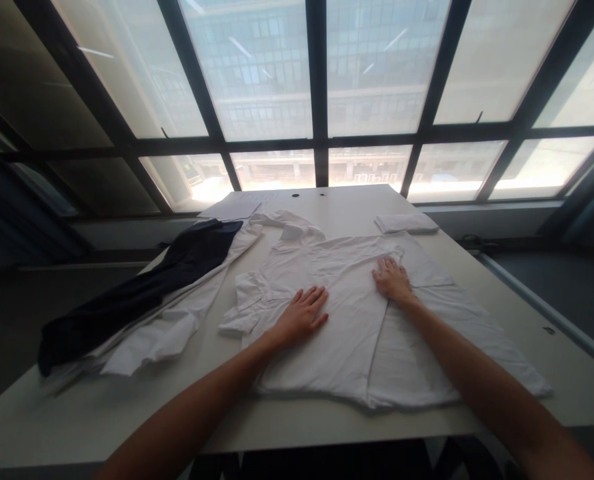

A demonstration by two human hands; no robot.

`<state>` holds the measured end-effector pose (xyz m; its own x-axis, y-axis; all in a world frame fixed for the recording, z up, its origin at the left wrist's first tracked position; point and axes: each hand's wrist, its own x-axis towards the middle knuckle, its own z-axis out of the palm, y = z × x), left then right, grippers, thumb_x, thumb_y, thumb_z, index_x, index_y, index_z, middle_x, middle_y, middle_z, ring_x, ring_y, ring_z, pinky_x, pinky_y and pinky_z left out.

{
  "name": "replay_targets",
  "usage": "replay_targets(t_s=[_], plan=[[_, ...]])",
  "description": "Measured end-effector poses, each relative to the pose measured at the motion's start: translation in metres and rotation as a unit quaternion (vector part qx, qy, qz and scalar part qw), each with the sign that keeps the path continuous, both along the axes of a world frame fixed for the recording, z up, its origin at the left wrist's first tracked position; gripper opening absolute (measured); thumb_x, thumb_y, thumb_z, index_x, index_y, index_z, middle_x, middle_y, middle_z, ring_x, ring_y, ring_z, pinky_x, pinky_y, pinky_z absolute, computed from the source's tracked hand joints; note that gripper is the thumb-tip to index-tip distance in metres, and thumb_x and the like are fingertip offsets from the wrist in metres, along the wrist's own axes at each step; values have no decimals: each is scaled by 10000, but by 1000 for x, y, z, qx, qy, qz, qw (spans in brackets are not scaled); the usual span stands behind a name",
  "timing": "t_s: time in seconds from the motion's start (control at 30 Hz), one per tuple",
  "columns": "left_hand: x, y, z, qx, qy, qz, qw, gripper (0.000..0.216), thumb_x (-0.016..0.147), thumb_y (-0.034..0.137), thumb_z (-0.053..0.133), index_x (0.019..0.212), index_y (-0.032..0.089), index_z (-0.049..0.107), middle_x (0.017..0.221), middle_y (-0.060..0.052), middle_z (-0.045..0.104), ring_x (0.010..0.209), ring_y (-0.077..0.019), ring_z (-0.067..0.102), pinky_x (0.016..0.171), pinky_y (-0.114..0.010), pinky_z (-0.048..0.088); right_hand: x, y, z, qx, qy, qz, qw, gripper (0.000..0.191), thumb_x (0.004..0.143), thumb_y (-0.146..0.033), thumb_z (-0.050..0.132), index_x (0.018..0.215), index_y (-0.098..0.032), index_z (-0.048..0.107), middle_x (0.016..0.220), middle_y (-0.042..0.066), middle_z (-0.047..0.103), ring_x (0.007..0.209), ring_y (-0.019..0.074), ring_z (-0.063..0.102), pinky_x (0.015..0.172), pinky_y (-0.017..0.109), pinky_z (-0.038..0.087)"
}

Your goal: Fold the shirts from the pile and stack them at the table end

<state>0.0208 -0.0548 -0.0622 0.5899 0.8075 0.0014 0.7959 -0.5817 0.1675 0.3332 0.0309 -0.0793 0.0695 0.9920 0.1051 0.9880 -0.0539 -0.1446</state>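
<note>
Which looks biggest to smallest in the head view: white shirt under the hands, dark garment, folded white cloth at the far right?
1. white shirt, both hands flat on it.
2. dark garment, long but narrower.
3. folded white cloth, clearly smallest, though it lies farthest from the camera, which shrinks it.

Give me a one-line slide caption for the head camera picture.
Both hands, left and right, press flat on a white shirt spread on a table, dark trousers lying alongside.
</note>
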Motion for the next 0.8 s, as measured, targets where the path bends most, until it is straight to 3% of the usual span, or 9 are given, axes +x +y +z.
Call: replay_targets(t_s=[0.4,0.6,0.8], plan=[[-2,-1,-3,13,11,-10,1000,625,1065,524,268,1617,230,255,1683,-77,202,1562,-248,147,1257,-488,108,7,-1,2,-26,0,16,1000,659,1049,-465,235,1612,-122,258,1685,151,195,1556,271,133,1221,534,173],[-2,-2,-2,13,6,-7,1000,626,1064,518,277,1614,219,264,1677,-77,225,1560,-242,159,1259,-484,109,40,-4,1,11,-18,66,998,639,1054,-437,250,1609,-122,256,1688,149,184,1549,246,176,1217,467,216],[-2,-2,-3,14,2,-8,1000,626,1062,521,276,1614,227,263,1679,-74,218,1560,-244,157,1259,-486,115,92,-9,-8,-3,-26,13,1000,671,1054,-494,205,1612,-125,254,1680,149,215,1549,263,180,1221,479,209]])
